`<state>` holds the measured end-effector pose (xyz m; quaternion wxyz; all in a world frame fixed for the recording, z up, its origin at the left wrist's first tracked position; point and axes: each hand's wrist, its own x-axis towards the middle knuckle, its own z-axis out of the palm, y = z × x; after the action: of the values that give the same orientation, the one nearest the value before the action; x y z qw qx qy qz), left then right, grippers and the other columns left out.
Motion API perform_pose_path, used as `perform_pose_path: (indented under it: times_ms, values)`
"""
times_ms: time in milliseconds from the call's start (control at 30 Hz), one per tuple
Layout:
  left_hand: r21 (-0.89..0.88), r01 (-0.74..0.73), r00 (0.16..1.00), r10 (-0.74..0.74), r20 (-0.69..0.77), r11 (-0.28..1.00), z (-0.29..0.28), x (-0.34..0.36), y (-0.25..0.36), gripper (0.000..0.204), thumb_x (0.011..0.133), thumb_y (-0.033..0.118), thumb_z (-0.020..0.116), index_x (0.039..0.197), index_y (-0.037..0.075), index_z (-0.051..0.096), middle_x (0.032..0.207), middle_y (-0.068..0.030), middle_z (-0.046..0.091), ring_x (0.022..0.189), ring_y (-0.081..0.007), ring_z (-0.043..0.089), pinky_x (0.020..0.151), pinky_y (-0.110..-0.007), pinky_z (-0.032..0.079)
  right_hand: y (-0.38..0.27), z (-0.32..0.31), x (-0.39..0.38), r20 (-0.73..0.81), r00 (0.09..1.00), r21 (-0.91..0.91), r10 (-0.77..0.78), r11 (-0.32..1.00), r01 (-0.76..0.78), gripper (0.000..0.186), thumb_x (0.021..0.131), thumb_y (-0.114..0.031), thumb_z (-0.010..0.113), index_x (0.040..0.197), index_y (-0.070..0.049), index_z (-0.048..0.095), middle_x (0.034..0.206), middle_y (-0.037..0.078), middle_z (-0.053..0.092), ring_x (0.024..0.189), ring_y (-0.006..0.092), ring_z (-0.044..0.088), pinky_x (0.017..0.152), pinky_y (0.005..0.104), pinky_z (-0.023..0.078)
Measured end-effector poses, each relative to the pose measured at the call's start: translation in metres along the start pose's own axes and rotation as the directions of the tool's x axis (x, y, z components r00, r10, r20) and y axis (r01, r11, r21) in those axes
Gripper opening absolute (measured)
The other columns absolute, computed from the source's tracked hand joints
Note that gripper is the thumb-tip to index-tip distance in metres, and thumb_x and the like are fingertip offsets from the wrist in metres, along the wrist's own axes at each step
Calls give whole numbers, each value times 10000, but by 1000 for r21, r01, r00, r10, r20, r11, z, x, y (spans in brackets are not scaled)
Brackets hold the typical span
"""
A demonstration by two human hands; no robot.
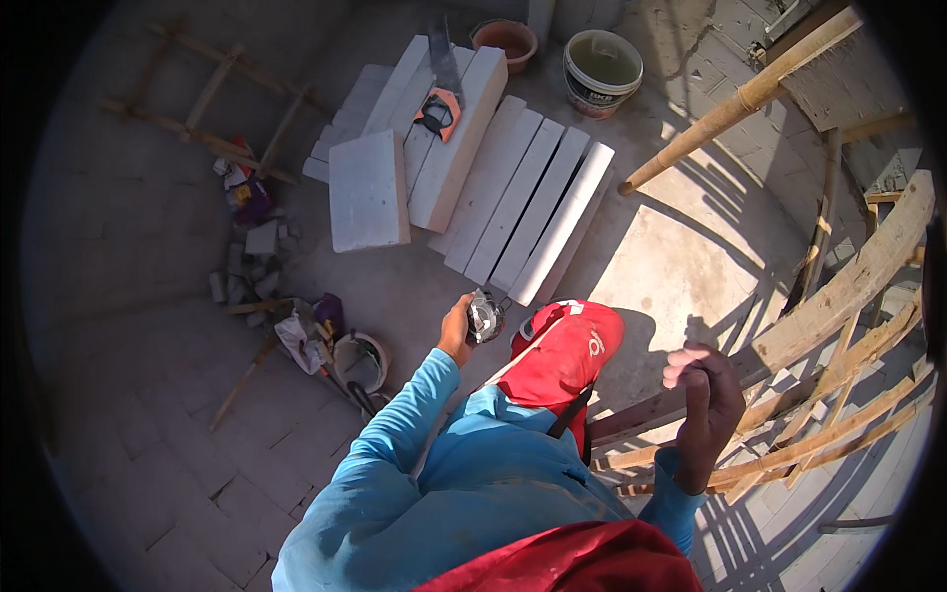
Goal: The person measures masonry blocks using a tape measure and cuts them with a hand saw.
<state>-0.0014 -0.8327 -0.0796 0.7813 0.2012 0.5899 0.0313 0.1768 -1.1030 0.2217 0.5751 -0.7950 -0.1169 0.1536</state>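
Observation:
My left hand [456, 333] is closed around a shiny silver and black rounded object [484, 317], too small and glinting to name for certain. It is held just in front of the near end of a stack of long white blocks [518, 187]. My right hand [712, 405] is raised at the right, its fingers curled in and the thumb against them; whatever it may hold is hidden. A handsaw with an orange and black handle [439, 113] lies on the white blocks. A broad white block [368, 190] rests at the left of the stack.
Two buckets, one brown [505, 41] and one white [602, 74], stand behind the stack. A bamboo pole [730, 109] slants down at the right, above curved timber rails [838, 286]. At the left are a wooden ladder [212, 94], block rubble [258, 242] and a small bucket [360, 361].

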Motion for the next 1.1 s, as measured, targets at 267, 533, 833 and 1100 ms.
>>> perform_pose_path:
  times_ms: [267,533,833,1100]
  values:
    - [-72,-17,994,24,104,997,-28,-18,34,419,1005,394,583,1266,68,619,1148,-97,706,1037,-250,699,948,-442,564,27,115,15,333,939,-74,91,995,-70,299,980,-95,649,1248,37,640,1057,157,737,960,200,721,846,323,559]
    - [-79,-45,943,68,326,996,-56,-53,123,331,1077,358,541,1206,65,627,1075,-37,682,980,-141,657,896,-327,534,72,277,-16,629,710,-37,318,924,-381,766,984,-252,703,1577,-14,281,1390,193,528,1185,239,615,895,353,566]
    - [646,-541,832,226,507,538,-202,1,274,405,1056,344,556,1312,36,618,1100,-115,654,1056,-196,624,944,-343,499,79,505,-19,432,679,80,593,725,-684,537,859,-239,837,1244,-15,538,1010,64,671,868,129,656,685,280,547]
    - [811,-437,887,333,319,389,-239,143,401,958,882,519,751,1577,31,308,1503,-300,383,1368,-423,482,1076,-490,472,73,580,32,209,756,178,620,736,-653,395,853,-196,830,1127,-29,598,951,49,694,785,103,656,604,252,530]
